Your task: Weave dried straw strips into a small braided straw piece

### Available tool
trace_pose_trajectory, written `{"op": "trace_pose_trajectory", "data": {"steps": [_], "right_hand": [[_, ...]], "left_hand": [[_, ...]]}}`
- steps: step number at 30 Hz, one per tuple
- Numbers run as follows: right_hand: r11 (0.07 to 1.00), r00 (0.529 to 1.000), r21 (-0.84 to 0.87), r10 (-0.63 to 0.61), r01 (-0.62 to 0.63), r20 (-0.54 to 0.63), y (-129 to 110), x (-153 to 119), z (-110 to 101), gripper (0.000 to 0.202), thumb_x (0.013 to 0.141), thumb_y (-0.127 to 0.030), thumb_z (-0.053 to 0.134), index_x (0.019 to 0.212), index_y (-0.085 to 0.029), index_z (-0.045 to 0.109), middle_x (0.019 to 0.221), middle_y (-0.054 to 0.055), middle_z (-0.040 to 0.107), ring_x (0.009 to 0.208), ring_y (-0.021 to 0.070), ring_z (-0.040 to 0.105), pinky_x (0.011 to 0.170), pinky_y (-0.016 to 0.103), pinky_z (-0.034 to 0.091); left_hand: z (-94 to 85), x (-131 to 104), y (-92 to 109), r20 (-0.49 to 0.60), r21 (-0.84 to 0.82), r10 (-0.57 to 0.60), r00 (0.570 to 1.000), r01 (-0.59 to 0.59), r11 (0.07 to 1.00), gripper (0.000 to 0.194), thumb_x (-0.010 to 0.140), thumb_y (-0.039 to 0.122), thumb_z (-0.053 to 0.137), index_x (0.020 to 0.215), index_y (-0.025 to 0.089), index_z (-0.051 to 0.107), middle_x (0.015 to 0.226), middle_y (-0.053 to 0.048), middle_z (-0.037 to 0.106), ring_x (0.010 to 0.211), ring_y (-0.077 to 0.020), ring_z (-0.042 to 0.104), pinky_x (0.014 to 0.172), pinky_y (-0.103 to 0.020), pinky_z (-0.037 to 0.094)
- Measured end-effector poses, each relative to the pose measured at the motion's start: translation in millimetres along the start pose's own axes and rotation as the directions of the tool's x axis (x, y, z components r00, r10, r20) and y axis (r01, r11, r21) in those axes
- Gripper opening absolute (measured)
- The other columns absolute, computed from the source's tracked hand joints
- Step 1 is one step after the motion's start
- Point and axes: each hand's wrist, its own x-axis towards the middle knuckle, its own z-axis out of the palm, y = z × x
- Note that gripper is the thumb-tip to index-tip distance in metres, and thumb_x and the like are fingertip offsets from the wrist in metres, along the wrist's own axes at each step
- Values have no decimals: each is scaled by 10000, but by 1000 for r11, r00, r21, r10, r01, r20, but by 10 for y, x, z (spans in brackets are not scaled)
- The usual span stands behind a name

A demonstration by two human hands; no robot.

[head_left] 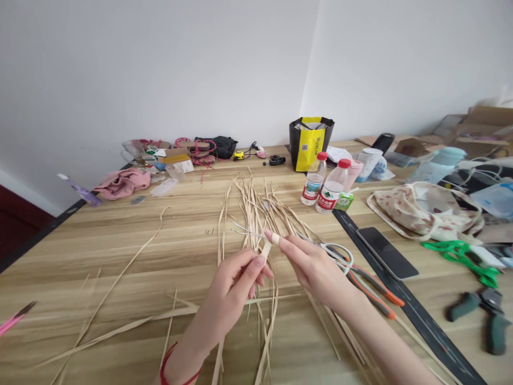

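strips (251,208): pale tan | bag (311,148): black, yellow | cloth (407,206): cream, perhaps red-flowered

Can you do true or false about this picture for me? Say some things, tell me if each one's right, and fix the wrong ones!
1. The left hand pinches a pale strip. True.
2. A thin metal tool sticks out at the fingertips of the right hand. True.
3. The right wrist wears a red string. False: the red string is around the left wrist.
4. A yellow and black bag stands behind two bottles. True.
5. Both bottles have blue caps. False: the caps are red.
6. The phone stands on its edge. False: the phone lies flat.
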Motion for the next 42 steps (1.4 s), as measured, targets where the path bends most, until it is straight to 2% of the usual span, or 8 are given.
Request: {"op": "trace_pose_trajectory", "data": {"steps": [6, 13, 20, 28, 32, 35, 38, 42], "right_hand": [[924, 995, 373, 99, -84, -20, -90, 0, -4, 481, 968, -221, 393, 1441, -277, 328, 844, 27, 560, 709, 140, 506, 678, 263, 444], [516, 965, 822, 216, -240, 146, -135, 25, 31, 503, 969, -322, 438, 1448, -283, 291, 757, -12, 521, 519, 78, 335, 468, 204, 298], [677, 961, 698, 267, -235, 64, -151, 2, 61, 450, 970, -310, 440, 1414, -283, 368, 776, -3, 517, 578, 95, 334, 511, 214, 310], [499, 971, 839, 194, -218, 137, -176, 14, 22, 479, 974, -316, 435, 1436, -290, 315, 757, -8, 521, 542, 83, 367, 496, 208, 328], [738, 981, 654, 190, -167, 37, -137, 14, -1, 478, 983, -274, 389, 1450, -300, 291, 785, 4, 525, 579, 101, 421, 533, 214, 394], [969, 994, 232, 98, -84, -51, -59, 18, -2, 522, 959, -168, 350, 1461, -296, 280, 843, 32, 537, 699, 145, 500, 671, 276, 472], [986, 998, -154, 55, -59, -33, 20, 24, 26, 624, 908, -72, 302, 1484, -296, 216, 831, 35, 521, 667, 158, 504, 657, 284, 492], [944, 999, -327, 31, -42, -40, 53, 27, 72, 708, 855, -14, 299, 1494, -296, 183, 801, 23, 507, 639, 159, 496, 638, 266, 491]], "left_hand": [[-48, 51, -37, -57, 134, -44, 997, 52, 990, 193, 902, 339, 505, 951, 202, 631, 663, 18, 578, 554, -120, 531, 533, -228, 425], [-188, 38, -91, -130, 414, 107, 986, -44, 909, 155, 886, 267, 522, 777, 206, 614, 755, -8, 654, 686, -158, 602, 590, -251, 443], [-187, 57, -149, -265, 482, 340, 902, -182, 857, 97, 840, 227, 603, 776, 213, 676, 787, -18, 676, 749, -181, 622, 713, -300, 458], [-182, 75, -88, -225, 370, 124, 966, -32, 928, 119, 830, 291, 617, 750, 221, 672, 760, -3, 716, 727, -195, 651, 693, -304, 465], [-193, 117, -105, -105, 223, -1, 994, 25, 975, 150, 842, 310, 591, 751, 205, 648, 732, -1, 695, 723, -180, 640, 705, -295, 471], [-199, 130, -109, -61, 123, -46, 997, 53, 991, 133, 830, 294, 598, 753, 190, 626, 704, -2, 686, 700, -169, 635, 683, -281, 473], [-202, 106, -82, -48, 90, -65, 997, 69, 993, 126, 823, 292, 606, 755, 187, 619, 690, -5, 686, 677, -163, 632, 654, -270, 469], [-202, 59, -31, -31, 77, -61, 998, 63, 995, 121, 829, 292, 604, 757, 196, 615, 677, 7, 679, 669, -150, 627, 645, -257, 464]]}}
